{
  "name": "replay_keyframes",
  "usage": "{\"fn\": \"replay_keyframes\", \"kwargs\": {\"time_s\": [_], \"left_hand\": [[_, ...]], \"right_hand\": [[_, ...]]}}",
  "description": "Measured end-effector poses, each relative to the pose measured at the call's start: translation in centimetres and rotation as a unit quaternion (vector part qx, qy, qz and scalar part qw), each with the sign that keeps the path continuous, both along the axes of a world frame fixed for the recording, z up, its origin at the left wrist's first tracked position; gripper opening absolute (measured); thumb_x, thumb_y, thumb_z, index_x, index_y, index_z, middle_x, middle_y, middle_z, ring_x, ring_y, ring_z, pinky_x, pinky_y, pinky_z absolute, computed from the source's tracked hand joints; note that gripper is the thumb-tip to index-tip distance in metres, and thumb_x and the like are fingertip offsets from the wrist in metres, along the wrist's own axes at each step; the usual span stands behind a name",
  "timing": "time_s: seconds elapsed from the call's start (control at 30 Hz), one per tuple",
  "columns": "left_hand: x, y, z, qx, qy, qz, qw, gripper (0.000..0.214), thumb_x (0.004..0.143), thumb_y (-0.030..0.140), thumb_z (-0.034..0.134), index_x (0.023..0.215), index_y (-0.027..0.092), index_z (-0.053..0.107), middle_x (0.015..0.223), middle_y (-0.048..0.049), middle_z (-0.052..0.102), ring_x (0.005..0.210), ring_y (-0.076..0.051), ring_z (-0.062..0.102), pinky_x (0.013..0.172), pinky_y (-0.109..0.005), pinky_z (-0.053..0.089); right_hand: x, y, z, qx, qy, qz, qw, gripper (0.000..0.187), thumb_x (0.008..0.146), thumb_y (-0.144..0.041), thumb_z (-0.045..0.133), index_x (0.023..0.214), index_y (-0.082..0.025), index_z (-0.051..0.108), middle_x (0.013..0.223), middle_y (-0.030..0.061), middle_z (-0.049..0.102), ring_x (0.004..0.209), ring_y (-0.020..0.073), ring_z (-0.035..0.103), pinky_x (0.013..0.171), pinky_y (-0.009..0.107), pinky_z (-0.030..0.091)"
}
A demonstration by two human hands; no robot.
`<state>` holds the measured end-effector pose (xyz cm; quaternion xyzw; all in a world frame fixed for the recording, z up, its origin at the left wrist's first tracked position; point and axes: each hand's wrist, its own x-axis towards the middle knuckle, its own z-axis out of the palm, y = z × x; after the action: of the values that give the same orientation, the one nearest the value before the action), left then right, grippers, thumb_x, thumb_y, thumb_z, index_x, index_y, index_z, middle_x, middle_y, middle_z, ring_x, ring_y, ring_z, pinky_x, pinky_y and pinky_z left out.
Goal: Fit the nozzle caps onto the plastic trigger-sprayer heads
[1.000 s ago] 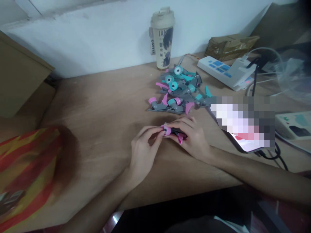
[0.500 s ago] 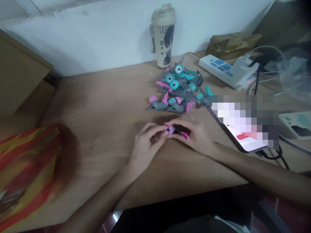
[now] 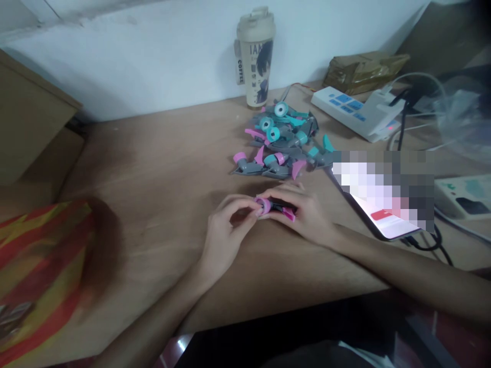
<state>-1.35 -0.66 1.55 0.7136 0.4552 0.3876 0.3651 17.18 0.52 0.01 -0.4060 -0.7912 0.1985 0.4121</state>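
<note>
In my right hand [image 3: 307,207] is a trigger sprayer head [image 3: 288,213] with a pink trigger and a pink collar. The fingers wrap round its grey body, and its collar faces left. My left hand [image 3: 230,217] is closed in a pinch, thumb and forefinger together at the mouth of the collar. Whatever lies between those fingertips is too small to make out. Just beyond the hands, a pile of trigger sprayer heads [image 3: 286,138] lies on the table, grey with pink or teal collars and triggers.
A lidded coffee cup [image 3: 261,66] stands behind the pile by the wall. To the right are a lit phone [image 3: 378,214], a white power strip [image 3: 345,108] with cables and a taped carton [image 3: 364,71]. A red and yellow striped bag [image 3: 49,266] sits at the left.
My left fingertips have closed in on the collar's mouth, covering more of its dark opening. The right hand keeps its hold on the sprayer head, and the whole view has shifted slightly.
</note>
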Motion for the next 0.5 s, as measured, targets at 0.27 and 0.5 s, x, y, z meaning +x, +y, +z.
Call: {"fn": "replay_keyframes", "kwargs": {"time_s": [0.27, 0.5], "left_hand": [[0.46, -0.58, -0.13, 0.049, 0.044, 0.049, 0.997, 0.015, 0.084, 0.023, 0.060, 0.097, 0.024, 0.068, 0.102, -0.0023, 0.066, 0.094, -0.015, 0.062, 0.083, -0.028, 0.052], [0.92, -0.64, -0.38, 0.084, 0.055, 0.057, 0.993, 0.014, 0.085, 0.020, 0.058, 0.093, 0.022, 0.069, 0.099, -0.0041, 0.064, 0.092, -0.016, 0.061, 0.083, -0.032, 0.053]], "right_hand": [[0.11, 0.03, -0.45, 0.033, 0.000, -0.017, 0.999, 0.026, 0.078, -0.032, 0.067, 0.102, -0.022, 0.064, 0.098, 0.0027, 0.071, 0.092, 0.0176, 0.063, 0.087, 0.037, 0.040], [0.20, -0.05, -0.58, 0.037, -0.011, -0.007, 0.999, 0.024, 0.080, -0.031, 0.065, 0.104, -0.027, 0.065, 0.098, 0.0005, 0.071, 0.091, 0.0173, 0.062, 0.089, 0.038, 0.039]]}}
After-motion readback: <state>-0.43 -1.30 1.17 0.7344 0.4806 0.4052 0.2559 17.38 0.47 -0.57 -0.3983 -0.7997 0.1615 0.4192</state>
